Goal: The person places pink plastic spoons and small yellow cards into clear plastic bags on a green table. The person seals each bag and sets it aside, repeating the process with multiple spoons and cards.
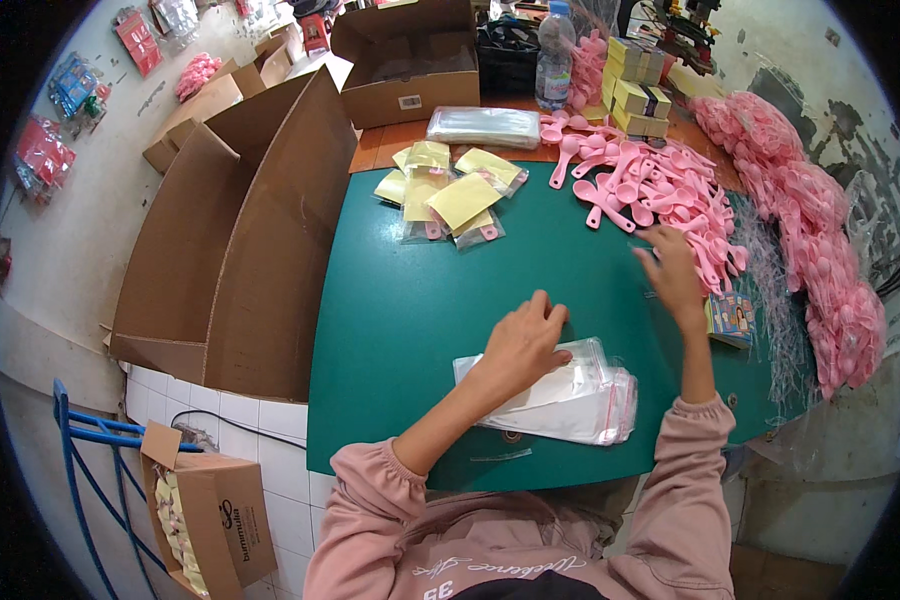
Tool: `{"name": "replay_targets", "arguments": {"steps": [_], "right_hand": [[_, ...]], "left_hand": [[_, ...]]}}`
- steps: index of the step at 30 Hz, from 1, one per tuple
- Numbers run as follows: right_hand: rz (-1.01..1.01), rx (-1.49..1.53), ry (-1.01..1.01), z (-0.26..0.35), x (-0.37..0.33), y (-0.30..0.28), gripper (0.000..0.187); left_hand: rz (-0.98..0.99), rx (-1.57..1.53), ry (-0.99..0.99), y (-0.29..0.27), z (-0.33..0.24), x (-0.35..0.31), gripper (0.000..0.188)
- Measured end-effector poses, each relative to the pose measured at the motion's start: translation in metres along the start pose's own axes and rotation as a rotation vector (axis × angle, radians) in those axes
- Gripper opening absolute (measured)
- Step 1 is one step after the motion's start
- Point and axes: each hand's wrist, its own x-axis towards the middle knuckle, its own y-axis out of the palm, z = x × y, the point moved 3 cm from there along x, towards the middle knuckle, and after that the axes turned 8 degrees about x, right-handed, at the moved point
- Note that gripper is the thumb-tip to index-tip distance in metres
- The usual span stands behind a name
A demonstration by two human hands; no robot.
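My left hand (523, 342) is over a stack of clear plastic bags (580, 408), fingers bent and thumb apart, with nothing visible between them. The bags lie fanned on the green table near my body, their seal strips toward the right. My right hand (673, 268) reaches to the near edge of a heap of pink plastic spoons (670, 190); its thumb and fingers are apart and slightly blurred, and I see no spoon in them. Just right of that wrist lies a small stack of colourful printed cards (730, 318).
Filled bags with yellow cards (463, 200) lie at the table's far left, before a stack of clear film bags (483, 127). A large open carton (270, 230) stands along the left edge. Bundled yellow cards (638, 100), a water bottle (554, 60) and bagged pink spoons (820, 240) line the back and right.
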Motion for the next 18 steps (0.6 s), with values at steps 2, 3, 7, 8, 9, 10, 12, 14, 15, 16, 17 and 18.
{"name": "replay_targets", "arguments": {"steps": [2, 3, 7, 8, 9, 10, 12, 14, 15, 16, 17, 18], "right_hand": [[-0.046, -0.048, -0.054, 0.006, 0.013, 0.027, 0.027], [-0.091, -0.105, -0.105, 0.004, 0.014, 0.035, 0.029], [-0.119, -0.212, -0.075, -0.010, 0.011, 0.045, 0.032], [-0.074, -0.224, 0.014, -0.006, 0.011, 0.041, 0.030], [-0.029, -0.236, 0.103, -0.005, 0.010, 0.040, 0.029], [-0.026, -0.233, 0.103, -0.006, 0.008, 0.043, 0.029], [-0.192, -0.264, 0.097, -0.011, 0.002, 0.043, 0.024], [-0.157, -0.208, 0.138, -0.015, 0.003, 0.041, 0.023], [-0.121, -0.151, 0.177, -0.018, 0.003, 0.041, 0.021], [-0.119, -0.149, 0.178, -0.022, 0.003, 0.042, 0.021], [-0.088, -0.076, 0.182, -0.027, 0.003, 0.043, 0.020], [-0.058, -0.003, 0.186, -0.030, 0.003, 0.045, 0.019]], "left_hand": [[0.034, -0.103, 0.047, 0.009, 0.006, -0.001, 0.028], [0.069, -0.213, 0.098, 0.013, 0.005, 0.000, 0.024], [0.151, -0.294, 0.133, 0.009, 0.008, 0.006, 0.020], [0.100, -0.310, 0.166, 0.003, 0.010, 0.006, 0.019], [0.050, -0.326, 0.200, -0.003, 0.011, 0.006, 0.019], [0.051, -0.326, 0.196, -0.005, 0.014, 0.006, 0.019], [0.109, -0.461, 0.021, -0.007, 0.022, 0.009, 0.018], [0.109, -0.495, -0.031, -0.010, 0.025, 0.011, 0.017], [0.106, -0.527, -0.086, -0.011, 0.028, 0.011, 0.017], [0.107, -0.527, -0.089, -0.010, 0.030, 0.011, 0.017], [0.099, -0.530, -0.110, -0.009, 0.033, 0.012, 0.016], [0.090, -0.532, -0.131, -0.009, 0.034, 0.013, 0.015]]}}
